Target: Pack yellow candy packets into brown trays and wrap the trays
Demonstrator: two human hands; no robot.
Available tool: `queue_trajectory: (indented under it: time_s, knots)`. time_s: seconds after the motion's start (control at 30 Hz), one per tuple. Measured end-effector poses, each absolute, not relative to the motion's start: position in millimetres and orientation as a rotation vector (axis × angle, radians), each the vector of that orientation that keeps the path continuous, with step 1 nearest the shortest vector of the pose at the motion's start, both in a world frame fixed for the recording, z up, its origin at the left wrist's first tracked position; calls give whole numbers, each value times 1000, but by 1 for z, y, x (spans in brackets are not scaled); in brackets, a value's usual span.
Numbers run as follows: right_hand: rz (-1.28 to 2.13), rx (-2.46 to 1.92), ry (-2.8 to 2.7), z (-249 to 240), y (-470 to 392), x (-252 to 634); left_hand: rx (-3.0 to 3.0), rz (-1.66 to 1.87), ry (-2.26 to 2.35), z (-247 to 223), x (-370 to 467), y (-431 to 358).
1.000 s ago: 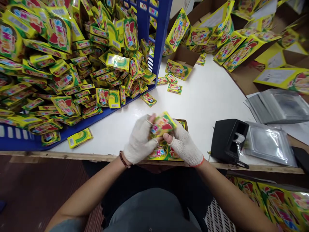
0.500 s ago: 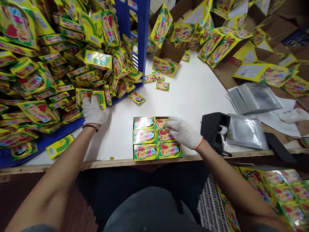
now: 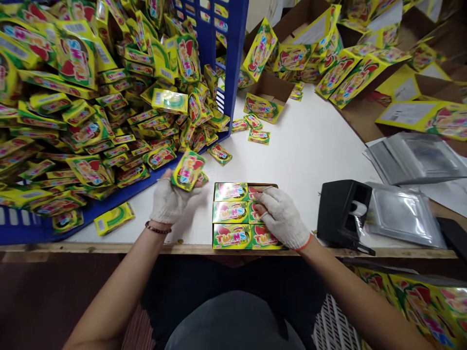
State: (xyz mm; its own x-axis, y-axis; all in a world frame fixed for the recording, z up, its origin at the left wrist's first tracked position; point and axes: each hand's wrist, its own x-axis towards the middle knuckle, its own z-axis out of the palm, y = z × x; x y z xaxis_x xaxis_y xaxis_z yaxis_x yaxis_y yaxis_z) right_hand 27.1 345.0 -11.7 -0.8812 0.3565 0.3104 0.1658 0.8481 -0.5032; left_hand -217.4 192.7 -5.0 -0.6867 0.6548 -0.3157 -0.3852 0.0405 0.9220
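My left hand (image 3: pixel 170 198), in a white knit glove, holds a small yellow-green candy box (image 3: pixel 188 170) marked TWINS, raised left of the display box. Part of a second small pack shows behind it at the fingers. My right hand (image 3: pixel 282 216), gloved too, rests with bent fingers on the right-hand packs in an open display box (image 3: pixel 214 233). That box lies at the table's front edge, filled with rows of TWINS candy boxes (image 3: pixel 230 212). Whether the right fingers grip a pack is hidden.
A blue basket (image 3: pixel 233 73) heaped with candy boxes stands on the left. An empty carton (image 3: pixel 268 99) and several loose packs (image 3: pixel 259 136) lie beyond. To the right are a black tape dispenser (image 3: pixel 339 214) and clear plastic sheets (image 3: pixel 404 214). One box (image 3: pixel 114 218) lies by the basket.
My left hand has moved right from the basket's edge, bringing a candy box with it. My right hand stays on the display box. The whole view has shifted slightly.
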Motion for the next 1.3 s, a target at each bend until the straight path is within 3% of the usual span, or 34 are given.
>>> queue_trajectory:
  time_s: [0.13, 0.27, 0.43, 0.53, 0.7, 1.0, 1.1, 1.23, 1.3]
  knots:
    - [1038, -430, -2452, 16, 337, 1, 458, 1613, 1299, 20, -161, 206]
    - [1392, -568, -2199, 38, 357, -18, 935, 1473, 1625, 28, -137, 220]
    - [1181, -449, -2480, 35, 413, -7, 1515, 1207, 2156, 7, -141, 219]
    - [1057, -444, -2774, 13, 427, -2, 1793, 922, 2205, -4, -139, 221]
    - [871, -438, -2731, -24, 414, -4, 1933, 500, 2263, -4, -130, 229]
    - [368, -527, -3080, -16, 398, -8, 2139, 122, 2182, -2, -125, 236]
    - [625, -541, -2929, -24, 400, -10, 2141, 49, 2139, 9, -122, 245]
    - [1218, -609, -2363, -40, 413, -2, 2130, 120, 2251, 20, -107, 260]
    - [1351, -706, -2079, -42, 429, 13, 2238, 177, 2209, 16, -100, 267]
